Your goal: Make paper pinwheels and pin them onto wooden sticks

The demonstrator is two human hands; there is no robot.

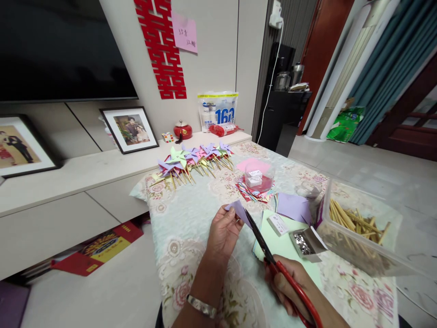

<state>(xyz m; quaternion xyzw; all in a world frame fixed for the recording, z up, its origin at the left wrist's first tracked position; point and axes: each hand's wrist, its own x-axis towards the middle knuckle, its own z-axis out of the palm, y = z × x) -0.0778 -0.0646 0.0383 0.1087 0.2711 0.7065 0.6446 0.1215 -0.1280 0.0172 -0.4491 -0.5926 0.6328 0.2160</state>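
Note:
My left hand [225, 230] pinches a small folded piece of purple paper [241, 211] above the flowered tablecloth. My right hand [285, 282] is wrapped round the red handles of a pair of scissors [261, 237]. The dark blades point up and left, with their tips at the right edge of the purple paper; whether they have cut into it I cannot tell. Beneath the scissors lies a stack of pale green paper [283, 241]. On it rest a small white box [278, 224] and an opened box of metal pins [303, 243].
Finished paper pinwheels [191, 157] on sticks lie at the table's far left. A clear round container [264, 180] stands on patterned paper, with purple sheets [293, 207] nearby. On the right, a plastic tub [362, 250] holds wooden sticks [358, 221]. Picture frames [131, 130] line the cabinet.

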